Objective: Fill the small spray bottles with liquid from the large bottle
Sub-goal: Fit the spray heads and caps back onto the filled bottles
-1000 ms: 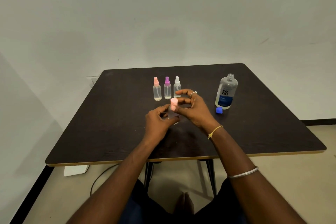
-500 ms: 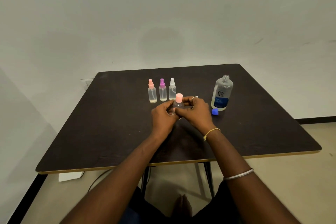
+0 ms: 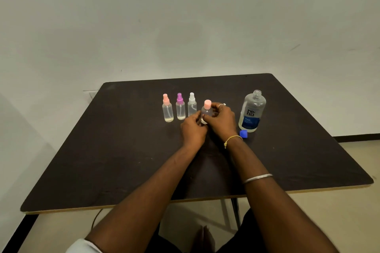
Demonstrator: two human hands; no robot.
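A: Where is the bottle being worked on?

B: A small clear pink-capped spray bottle (image 3: 206, 109) stands upright near the middle of a dark table (image 3: 102, 160), held between both hands. Its base is hidden behind the fingers, so I cannot tell whether it rests on the table.

A: How are the hands holding it?

B: The left hand (image 3: 193, 130) closes its grip on the lower body from the left. The right hand (image 3: 222, 120) wraps its grip around the body from the right, with its upper fingers curled just beside the cap. A ring (image 3: 222, 104) shows on one right finger, a yellow thread bracelet (image 3: 231, 139) at that wrist and a silver bangle (image 3: 257, 177) further up the forearm.

A: What stands around it?

B: Just to its left, three more small spray bottles stand upright in a row: a pink-topped bottle (image 3: 167, 109), a purple-topped bottle (image 3: 180, 108) and a white-topped bottle (image 3: 192, 106), the last one nearly touching the held bottle. A little pale liquid sits at the bottom of the pink-topped and purple-topped ones.

A: And the large bottle?

B: The large bottle (image 3: 252, 110), clear with a blue label, stands upright to the right of the hands, its neck uncapped. A blue cap (image 3: 243, 133) lies on the table at its foot. A plain pale wall (image 3: 185, 16) rises behind.
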